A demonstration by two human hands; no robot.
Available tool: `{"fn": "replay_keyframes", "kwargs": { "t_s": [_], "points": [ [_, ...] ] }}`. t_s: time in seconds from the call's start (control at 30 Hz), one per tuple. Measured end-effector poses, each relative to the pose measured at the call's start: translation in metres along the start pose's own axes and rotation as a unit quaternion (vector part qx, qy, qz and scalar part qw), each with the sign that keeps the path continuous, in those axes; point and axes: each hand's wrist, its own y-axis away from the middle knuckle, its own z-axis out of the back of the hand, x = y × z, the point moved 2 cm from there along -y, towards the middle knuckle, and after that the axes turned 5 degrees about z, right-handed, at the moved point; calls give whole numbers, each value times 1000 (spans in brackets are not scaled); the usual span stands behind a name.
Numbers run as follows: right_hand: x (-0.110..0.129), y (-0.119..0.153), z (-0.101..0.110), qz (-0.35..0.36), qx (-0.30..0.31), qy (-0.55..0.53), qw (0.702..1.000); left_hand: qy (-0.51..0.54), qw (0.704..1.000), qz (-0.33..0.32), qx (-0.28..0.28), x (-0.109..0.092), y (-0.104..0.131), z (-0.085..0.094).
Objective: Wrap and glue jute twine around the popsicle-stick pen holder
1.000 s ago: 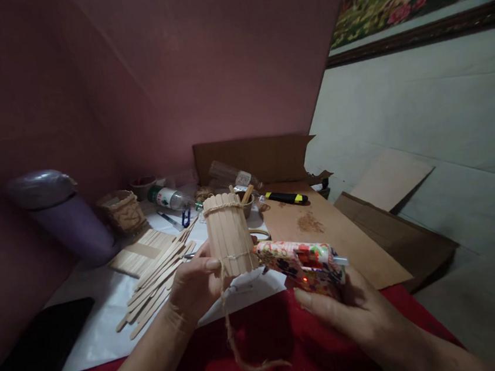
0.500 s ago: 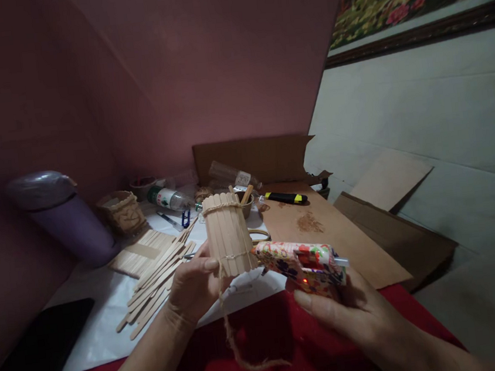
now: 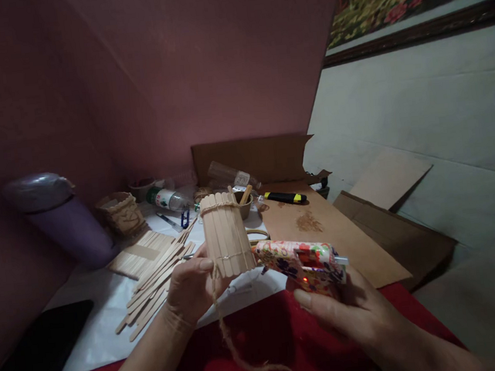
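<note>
My left hand [image 3: 195,280] is closed round the lower left side of a cup-shaped holder [image 3: 226,232] made of upright craft sticks. Twine is tied near its top rim, and a thin line, perhaps glue, runs across its lower part. From the holder's lower left, a loose length of twine [image 3: 228,338] hangs down over the red cloth. In my right hand [image 3: 344,305] is a flower-patterned hot glue gun [image 3: 301,256], its small red light lit and a glue stick poking out of its back. The gun's nozzle is at the holder's lower right edge, touching or very close.
Loose craft sticks [image 3: 159,289] and a banded stack of them [image 3: 143,252] lie on white paper at left. Behind are a plastic bottle [image 3: 169,198], a decorated pot [image 3: 122,213] and a purple tumbler [image 3: 68,222]. A utility knife [image 3: 285,197] rests on cardboard [image 3: 346,246].
The holder has shifted slightly left with my left hand, which opens a small gap toward the nozzle. The hanging twine has swung a little; the glue gun has barely moved.
</note>
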Motion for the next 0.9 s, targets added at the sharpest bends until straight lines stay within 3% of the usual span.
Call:
{"fn": "replay_keyframes", "kwargs": {
  "t_s": [0.2, 0.9],
  "points": [
    [-1, 1, 0, 13, -15, 1, 1000, -14, 1000, -4, 9, 1, -1, 6],
    [0, 0, -1, 1, 4, -22, 1000, 29, 999, -7, 24, 0, 0, 1]
  ]
}}
